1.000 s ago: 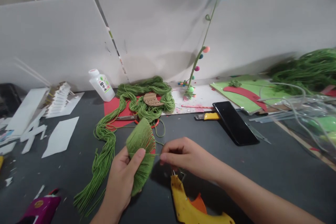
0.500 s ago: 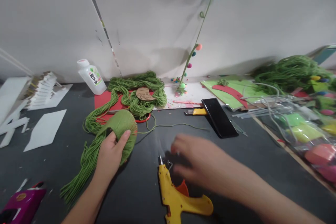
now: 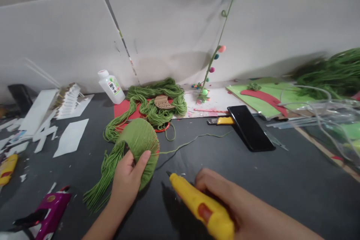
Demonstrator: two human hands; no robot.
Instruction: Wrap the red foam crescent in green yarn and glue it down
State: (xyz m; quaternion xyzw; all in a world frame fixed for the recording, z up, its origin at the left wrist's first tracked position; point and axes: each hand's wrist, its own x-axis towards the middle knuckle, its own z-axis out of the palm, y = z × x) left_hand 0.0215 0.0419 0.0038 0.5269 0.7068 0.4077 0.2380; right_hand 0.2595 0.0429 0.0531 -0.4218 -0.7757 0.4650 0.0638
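Observation:
Between the thumb and fingers of my left hand (image 3: 131, 174) is a curved cardboard piece wrapped in green yarn (image 3: 142, 138). A bundle of loose green strands (image 3: 101, 187) hangs from its left side, and one thin strand (image 3: 188, 143) runs off to the right over the table. My right hand (image 3: 221, 191) is closed around a yellow hot glue gun (image 3: 197, 202), raised above the table. Its dark nozzle points up and left, toward the wrapped piece but apart from it. The fingers on the far side of the grip are partly hidden.
Behind lies a heap of green yarn (image 3: 171, 110) with a cardboard tag, on red sheet. A white bottle (image 3: 112, 89) stands left of it. Right are a black phone (image 3: 250, 127) and a yellow cutter (image 3: 225, 120). A purple glue gun (image 3: 53, 210) lies front left.
My right hand has taken hold of the yellow glue gun and lifted it off the table, turning its nozzle left. My left hand still holds the wrapped piece. The view has shifted left.

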